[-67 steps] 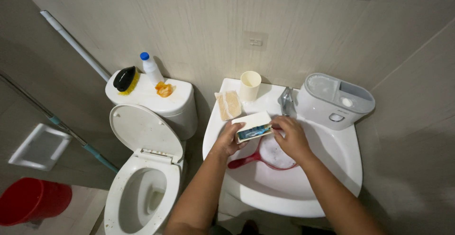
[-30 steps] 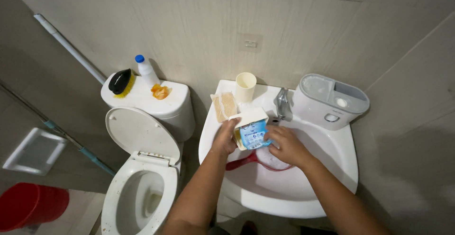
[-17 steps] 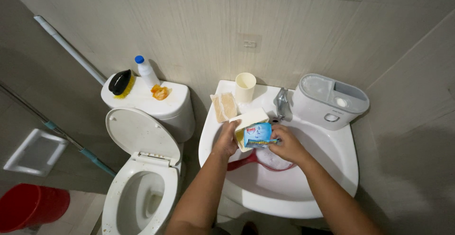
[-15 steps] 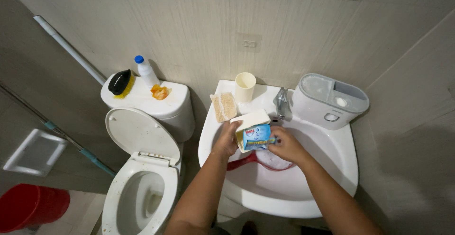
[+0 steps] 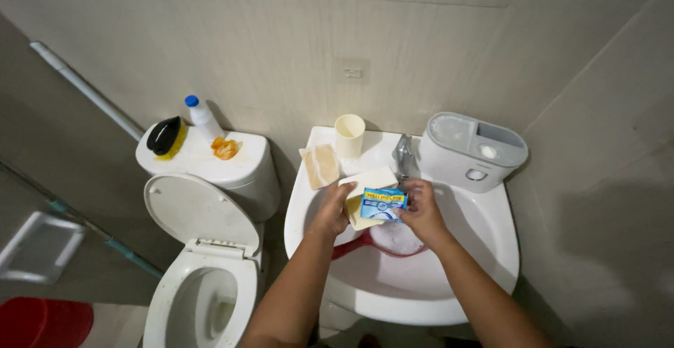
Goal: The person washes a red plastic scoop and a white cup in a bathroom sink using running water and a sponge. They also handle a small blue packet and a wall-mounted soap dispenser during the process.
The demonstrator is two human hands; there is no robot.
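Both my hands are over a white wash basin (image 5: 484,250). My left hand (image 5: 335,208) grips a cream-coloured block, like a sponge or soap holder (image 5: 365,183), at its left side. My right hand (image 5: 421,209) holds a small blue packet (image 5: 383,203) against the front of that block. Below them, inside the basin, sits a red scoop (image 5: 382,246) with foamy water in it.
A cream cup (image 5: 349,135), a tan soap dish (image 5: 319,165), a tap (image 5: 403,153) and a grey box-shaped dispenser (image 5: 470,150) line the basin's back rim. At left stands an open toilet (image 5: 203,278); its tank carries a brush (image 5: 166,136), a bottle (image 5: 200,118) and an orange item (image 5: 225,148). A red bucket (image 5: 42,323) is at bottom left.
The blue packet has turned from lying flat to facing me and now rests against the cream block. Both hands have stayed over the basin with only small shifts.
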